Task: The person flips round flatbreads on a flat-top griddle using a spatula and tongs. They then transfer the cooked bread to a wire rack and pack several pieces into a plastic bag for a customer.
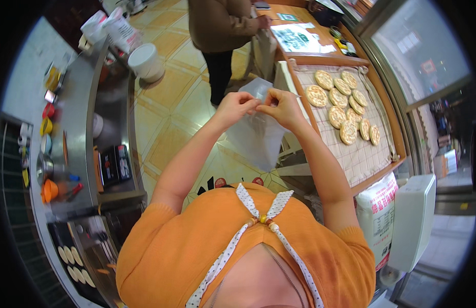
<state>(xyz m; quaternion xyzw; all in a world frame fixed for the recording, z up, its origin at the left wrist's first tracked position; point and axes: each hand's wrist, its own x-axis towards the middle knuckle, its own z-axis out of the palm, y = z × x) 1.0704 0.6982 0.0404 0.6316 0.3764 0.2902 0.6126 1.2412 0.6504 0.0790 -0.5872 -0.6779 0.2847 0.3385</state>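
— What lies around the hands?
— Round flatbreads (340, 105) on a checked cloth (361, 154) to the right; another person (220, 31) stands ahead.
— And the hands?
— The left hand (237, 107) and right hand (281, 107) both pinch the top edge of a clear plastic bag (258, 133), hanging limp over the tiled floor (166, 118).

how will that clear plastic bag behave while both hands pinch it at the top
The clear plastic bag probably stays floppy: it hangs limp below the left hand and right hand. It looks very light, since fingertip pinches alone seem to hold it. The thin film may be slippery and cling shut, as both hands work its top edge.
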